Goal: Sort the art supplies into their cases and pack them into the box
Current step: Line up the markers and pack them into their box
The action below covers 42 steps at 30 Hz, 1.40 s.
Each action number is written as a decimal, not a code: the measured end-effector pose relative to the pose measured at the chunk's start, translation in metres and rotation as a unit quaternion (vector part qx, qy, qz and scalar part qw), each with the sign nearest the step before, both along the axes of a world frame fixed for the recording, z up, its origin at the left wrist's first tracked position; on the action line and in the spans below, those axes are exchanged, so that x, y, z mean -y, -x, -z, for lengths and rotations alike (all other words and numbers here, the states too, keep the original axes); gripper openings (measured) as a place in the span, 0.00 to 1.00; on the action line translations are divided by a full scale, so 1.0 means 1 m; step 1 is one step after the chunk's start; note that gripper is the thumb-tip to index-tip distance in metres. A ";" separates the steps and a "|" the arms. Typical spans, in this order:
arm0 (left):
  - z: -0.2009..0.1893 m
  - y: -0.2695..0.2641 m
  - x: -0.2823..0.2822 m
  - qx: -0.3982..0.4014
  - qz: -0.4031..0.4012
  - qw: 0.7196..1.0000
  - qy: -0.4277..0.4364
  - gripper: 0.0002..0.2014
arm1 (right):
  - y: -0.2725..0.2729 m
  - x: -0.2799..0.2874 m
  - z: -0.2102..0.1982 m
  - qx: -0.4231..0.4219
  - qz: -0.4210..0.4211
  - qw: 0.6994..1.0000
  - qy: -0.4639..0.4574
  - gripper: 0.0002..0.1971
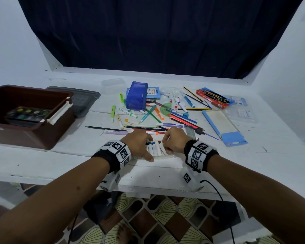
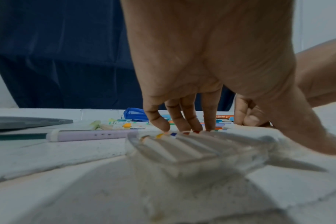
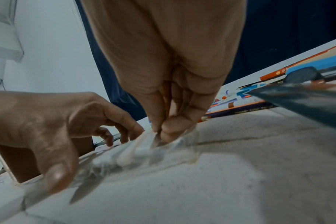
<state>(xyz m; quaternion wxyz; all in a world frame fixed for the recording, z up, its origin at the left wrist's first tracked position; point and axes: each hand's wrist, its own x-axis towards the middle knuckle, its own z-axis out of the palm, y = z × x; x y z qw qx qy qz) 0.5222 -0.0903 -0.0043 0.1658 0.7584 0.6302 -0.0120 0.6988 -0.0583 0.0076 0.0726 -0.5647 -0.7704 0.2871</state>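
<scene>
Nearest, at the table's front edge, a clear marker case lies flat with white-barrelled markers ranked side by side in it, their coloured caps pointing toward twelve o'clock. The left hand spreads wide over the case, fingertips pressing down on the cap ends and the thumb splayed out to the near rim at about five o'clock. The right hand, just beside it at three o'clock, is narrowed to a pinch, thumb and forefinger closed on a white marker that sits tilted at the case's right end. Just beyond the hands lies a lilac pen and a row of coloured pencils. Farther toward twelve o'clock is the loose heap of pens and markers, with a blue mesh pouch standing upright in it. Toward two o'clock rest a blue open sleeve and a red pencil box. At ten o'clock sits the brown box, a paint palette inside it, with the grey lid lying beside its far corner.
</scene>
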 end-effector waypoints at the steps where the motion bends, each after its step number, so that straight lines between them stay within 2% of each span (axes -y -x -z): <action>1: 0.000 0.000 0.000 0.002 -0.001 1.000 0.000 0.43 | 0.000 0.001 0.000 0.002 0.006 1.000 -0.003 0.05; 5: 0.002 0.001 0.000 0.007 -0.003 1.000 -0.006 0.41 | 0.002 -0.001 -0.001 -0.011 0.007 1.000 0.005 0.08; 9: 0.002 0.001 -0.002 0.005 -0.005 1.000 -0.003 0.41 | 0.004 -0.001 -0.003 0.016 0.002 1.000 0.018 0.06; 19: 0.001 0.000 -0.003 0.000 -0.004 1.000 -0.004 0.40 | 0.012 0.006 -0.003 0.034 0.040 0.999 0.000 0.14; 27: 0.004 0.002 -0.004 0.003 0.001 1.000 -0.008 0.42 | 0.002 -0.001 0.008 -0.031 0.035 0.998 0.031 0.11; 30: 0.004 0.002 -0.005 0.006 0.002 1.000 -0.004 0.42 | 0.003 -0.003 0.006 -0.042 0.032 0.999 0.003 0.10; 32: 0.004 0.003 -0.005 0.007 0.003 1.000 -0.003 0.42 | 0.005 -0.005 0.002 -0.031 0.015 0.999 -0.032 0.09; 37: 0.004 0.003 -0.004 0.006 0.009 1.000 -0.006 0.42 | 0.010 -0.002 -0.003 0.043 -0.086 0.994 -0.049 0.15; 42: 0.004 0.004 -0.005 0.012 0.008 1.000 -0.008 0.42 | 0.009 -0.004 -0.002 0.073 -0.118 0.988 -0.060 0.11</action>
